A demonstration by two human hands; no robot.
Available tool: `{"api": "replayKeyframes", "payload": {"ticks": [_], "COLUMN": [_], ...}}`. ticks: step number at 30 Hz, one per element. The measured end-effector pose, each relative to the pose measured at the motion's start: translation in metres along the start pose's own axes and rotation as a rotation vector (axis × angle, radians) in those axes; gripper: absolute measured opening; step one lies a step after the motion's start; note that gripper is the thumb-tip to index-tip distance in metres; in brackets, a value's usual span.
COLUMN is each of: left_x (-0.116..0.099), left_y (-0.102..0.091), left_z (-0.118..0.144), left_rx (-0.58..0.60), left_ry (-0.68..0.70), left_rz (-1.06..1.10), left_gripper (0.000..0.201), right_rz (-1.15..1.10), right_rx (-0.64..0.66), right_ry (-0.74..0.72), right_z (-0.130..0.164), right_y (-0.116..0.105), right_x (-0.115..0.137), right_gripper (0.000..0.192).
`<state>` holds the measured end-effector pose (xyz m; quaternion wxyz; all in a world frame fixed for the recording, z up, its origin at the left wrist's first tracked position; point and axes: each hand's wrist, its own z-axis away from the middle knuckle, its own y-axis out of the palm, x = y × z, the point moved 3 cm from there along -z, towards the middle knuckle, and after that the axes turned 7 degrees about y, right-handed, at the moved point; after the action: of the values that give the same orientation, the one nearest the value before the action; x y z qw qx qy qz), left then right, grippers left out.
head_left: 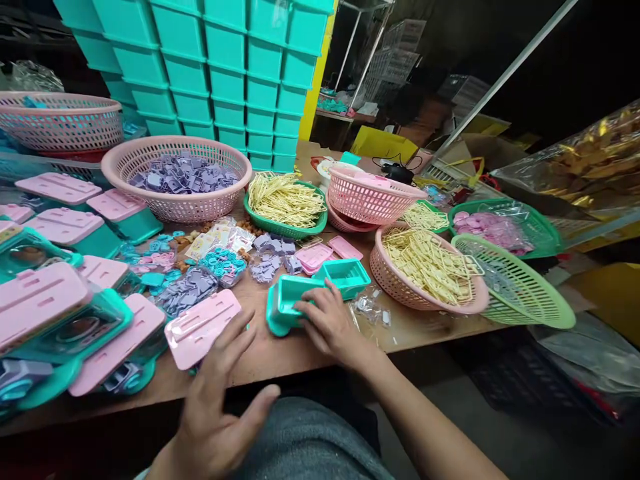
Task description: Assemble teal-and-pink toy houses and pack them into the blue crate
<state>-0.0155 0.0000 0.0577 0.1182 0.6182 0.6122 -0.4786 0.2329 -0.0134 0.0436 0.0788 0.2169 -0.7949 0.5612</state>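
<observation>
A teal plastic tray (295,297) lies on the wooden table (280,357) close to its near edge, a little right of the middle, open side up, with a second teal tray (345,275) touching it on the far right side. The right hand (327,323) rests on top of the nearer tray, fingers bent and spread over its rim and pressing it down rather than wrapped round it. The left hand (220,407) hovers at the near edge of the table, fingers open and loosely stretched towards a pink lid (203,328) that lies flat just left of the tray; whether the fingertips touch the lid cannot be told. Beyond the trays, towards the middle of the table, sit small pink lids (323,253), a heap of purple clips (273,257) and a bag of teal rings (225,263). Along the far edge stand a pink basket of purple parts (183,177), a green basket of cream wire pieces (286,200) and an upturned pink basket (370,193). Near the right edge a pink basket of cream frames (427,267) leans beside a tilted green basket (515,283). The left edge is crowded with finished teal boxes with pink lids (60,313). Stacked teal crates (225,73) rise behind the far edge.
</observation>
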Motion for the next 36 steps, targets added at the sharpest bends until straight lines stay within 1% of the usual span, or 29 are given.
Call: {"api": "replayKeyframes", "payload": {"ticks": [1,2,3,4,5,6,7,8,9,10,11,13,14,16,18,22,25,27,29,31,32,34,36], "left_x": [-0.002,-0.001,0.003,0.007,0.013,0.017,0.020,0.022,0.023,0.024,0.024,0.027,0.028,0.032,0.036,0.041,0.040,0.038,0.037,0.037,0.037,0.038,0.040], "left_y": [0.017,0.032,0.046,0.056,0.064,0.070,0.074,0.076,0.078,0.079,0.079,0.080,0.081,0.082,0.083,0.086,0.090,0.093,0.095,0.096,0.096,0.097,0.097], "left_z": [-0.004,-0.008,-0.011,-0.013,-0.013,-0.012,-0.010,-0.009,-0.008,-0.008,-0.008,-0.009,-0.009,-0.009,-0.009,-0.007,-0.008,-0.010,-0.011,-0.012,-0.012,-0.012,-0.012], "left_rx": [0.059,0.115,0.163,0.194,0.213,0.216,0.205,0.178,0.140,0.093,0.045,-0.043,-0.080,-0.122,-0.133,-0.150,-0.175,-0.181,-0.185,-0.190,-0.191,-0.189,-0.187], "left_ry": [0.016,0.001,-0.053,-0.140,-0.241,-0.343,-0.436,-0.515,-0.581,-0.638,-0.689,-0.778,-0.810,-0.845,-0.852,-0.864,-0.856,-0.829,-0.806,-0.793,-0.791,-0.792,-0.794], "left_rz": [0.014,0.034,0.066,0.111,0.164,0.215,0.261,0.299,0.327,0.348,0.369,0.432,0.472,0.543,0.589,0.638,0.664,0.685,0.707,0.722,0.726,0.734,0.741], "left_gripper": [0.080,0.087,0.089,0.085,0.076,0.067,0.060,0.057,0.057,0.057,0.057,0.058,0.059,0.059,0.057,0.052,0.048,0.044,0.041,0.040,0.041,0.043,0.045], "right_rz": [-0.084,-0.170,-0.257,-0.349,-0.447,-0.536,-0.600,-0.617,-0.576,-0.464,-0.304,0.006,0.092,0.181,0.219,0.263,0.240,0.203,0.173,0.065,-0.037,-0.305,-0.506], "right_rx": [0.070,0.145,0.223,0.302,0.367,0.407,0.415,0.396,0.365,0.343,0.366,0.515,0.565,0.624,0.636,0.624,0.593,0.557,0.500,0.381,0.311,0.189,0.133], "right_ry": [-0.021,-0.036,-0.049,-0.070,-0.092,-0.101,-0.089,-0.050,0.007,0.078,0.136,0.194,0.219,0.260,0.286,0.288,0.272,0.262,0.262,0.283,0.299,0.331,0.357], "right_z": [0.005,0.009,0.012,0.011,0.007,-0.001,-0.015,-0.033,-0.055,-0.079,-0.102,-0.143,-0.159,-0.178,-0.184,-0.178,-0.179,-0.178,-0.170,-0.147,-0.130,-0.087,-0.043], "right_y": [-0.010,-0.020,-0.030,-0.038,-0.044,-0.048,-0.048,-0.044,-0.037,-0.027,-0.013,0.015,0.026,0.042,0.050,0.054,0.051,0.042,0.025,0.002,-0.010,-0.028,-0.036], "right_x": [0.005,0.009,0.012,0.013,0.011,0.007,0.000,-0.008,-0.016,-0.023,-0.028,-0.031,-0.031,-0.027,-0.022,-0.016,-0.015,-0.015,-0.016,-0.015,-0.014,-0.008,0.001], "right_gripper": [0.021,0.021,0.020,0.020,0.021,0.023,0.024,0.025,0.024,0.024,0.023,0.024,0.023,0.021,0.020,0.018,0.014,0.010,0.010,0.010,0.011,0.017,0.019]}}
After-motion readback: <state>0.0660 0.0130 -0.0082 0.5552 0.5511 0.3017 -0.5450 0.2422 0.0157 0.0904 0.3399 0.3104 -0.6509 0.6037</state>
